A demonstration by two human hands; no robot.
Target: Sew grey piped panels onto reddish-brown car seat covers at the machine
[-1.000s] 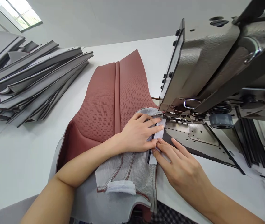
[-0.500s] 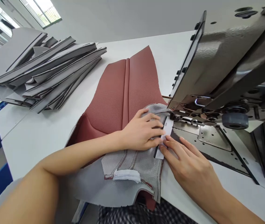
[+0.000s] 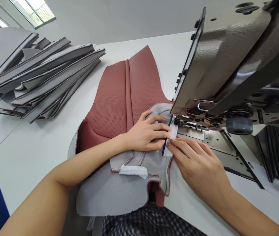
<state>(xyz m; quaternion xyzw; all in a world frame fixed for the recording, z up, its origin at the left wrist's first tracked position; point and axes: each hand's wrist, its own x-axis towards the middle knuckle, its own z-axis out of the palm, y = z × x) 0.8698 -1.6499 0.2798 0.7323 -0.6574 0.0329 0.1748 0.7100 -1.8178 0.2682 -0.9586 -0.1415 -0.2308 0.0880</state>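
A red perforated leather seat cover (image 3: 112, 98) lies on the table, its near part folded over so the grey mesh backing (image 3: 158, 164) faces up. My left hand (image 3: 145, 134) rests flat on that backing with fingers spread, their tips beside a white strip with a black edge (image 3: 174, 130). The strip runs along the cover's edge to the presser foot (image 3: 177, 121) of the sewing machine (image 3: 210, 62). My right hand (image 3: 199, 160) has its fingertips closed together on the strip's near end. The needle itself is hard to make out.
A pile of grey trimmed panels (image 3: 56, 75) stands on the white table (image 3: 43, 141) to the left. Black strips (image 3: 277, 154) hang or lie at the far right. The machine's arm overhangs the right side. A white tab (image 3: 133, 170) is on the backing.
The strip and the cover's near edge have slid forward under the presser foot, with both hands moving along. My right fingers have drawn closer together. The whole view has shifted slightly.
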